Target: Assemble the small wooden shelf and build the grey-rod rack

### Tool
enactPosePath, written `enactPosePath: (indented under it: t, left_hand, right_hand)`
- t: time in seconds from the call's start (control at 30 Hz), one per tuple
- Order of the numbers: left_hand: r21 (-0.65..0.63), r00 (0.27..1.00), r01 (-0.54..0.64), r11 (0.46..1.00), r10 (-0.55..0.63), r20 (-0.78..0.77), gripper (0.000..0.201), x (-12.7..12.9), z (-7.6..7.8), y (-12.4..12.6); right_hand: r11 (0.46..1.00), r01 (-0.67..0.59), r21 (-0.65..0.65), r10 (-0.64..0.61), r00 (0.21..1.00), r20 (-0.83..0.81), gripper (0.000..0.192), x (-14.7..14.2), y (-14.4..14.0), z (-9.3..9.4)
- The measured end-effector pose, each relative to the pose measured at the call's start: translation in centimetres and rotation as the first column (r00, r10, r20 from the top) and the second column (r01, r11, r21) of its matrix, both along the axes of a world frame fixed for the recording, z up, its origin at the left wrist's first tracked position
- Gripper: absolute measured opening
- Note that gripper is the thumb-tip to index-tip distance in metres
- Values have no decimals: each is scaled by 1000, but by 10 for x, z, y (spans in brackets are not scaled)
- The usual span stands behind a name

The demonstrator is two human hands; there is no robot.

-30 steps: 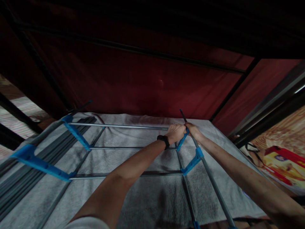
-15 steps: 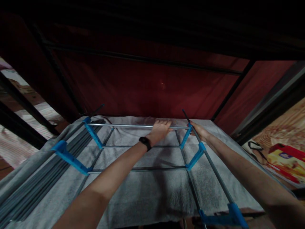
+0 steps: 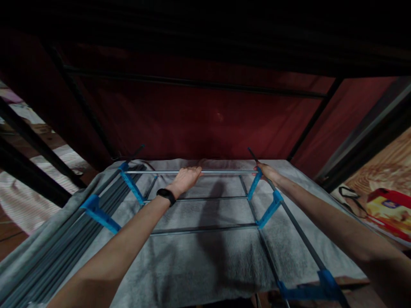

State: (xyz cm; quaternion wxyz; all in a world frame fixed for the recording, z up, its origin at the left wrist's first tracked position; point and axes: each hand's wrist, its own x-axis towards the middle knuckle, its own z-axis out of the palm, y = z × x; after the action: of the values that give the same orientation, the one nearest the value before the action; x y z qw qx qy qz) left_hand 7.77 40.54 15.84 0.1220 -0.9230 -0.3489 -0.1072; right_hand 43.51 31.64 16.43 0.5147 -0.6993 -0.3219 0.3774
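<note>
Grey cloth shelf (image 3: 205,261) under rack; left hand (image 3: 188,177) grips far rod (image 3: 221,172), right hand (image 3: 267,172) closed on side rod (image 3: 298,231).

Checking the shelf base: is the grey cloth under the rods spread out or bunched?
Spread: grey cloth lies flat under the rods.

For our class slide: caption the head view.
Left hand grips the far metal rod; right hand holds the blue-jointed frame's corner.

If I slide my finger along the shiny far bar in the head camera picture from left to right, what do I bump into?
Blue corner clip → left hand on the far bar → blue connector → right hand.
</note>
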Motion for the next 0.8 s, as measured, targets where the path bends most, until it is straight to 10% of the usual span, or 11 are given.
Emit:
enactPosePath:
  t: [0.8]
  left_hand:
    - [-107, 998, -4, 994, -2, -58, 42, -2, 2, 9]
  right_hand:
    - [995, -53, -89, 70, 976, 207, 29, 4, 4, -5]
